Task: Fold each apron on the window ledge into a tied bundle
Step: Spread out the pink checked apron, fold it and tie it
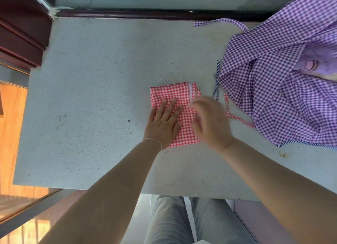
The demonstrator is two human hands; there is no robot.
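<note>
The folded red apron (175,105) is pinned flat on the window ledge (91,97) under the open left hand (164,123). The blurred right hand's (207,121) grip cannot be told; the red strap (235,116) trails rightward, nearest it.

- A speckled grey stone window ledge (87,97) is seen spreading left of the fingers.
- A dark brown wooden window frame (127,14) runs beyond the fingertips.
- Sunlit orange wooden flooring (11,134) is shown far left.
</note>
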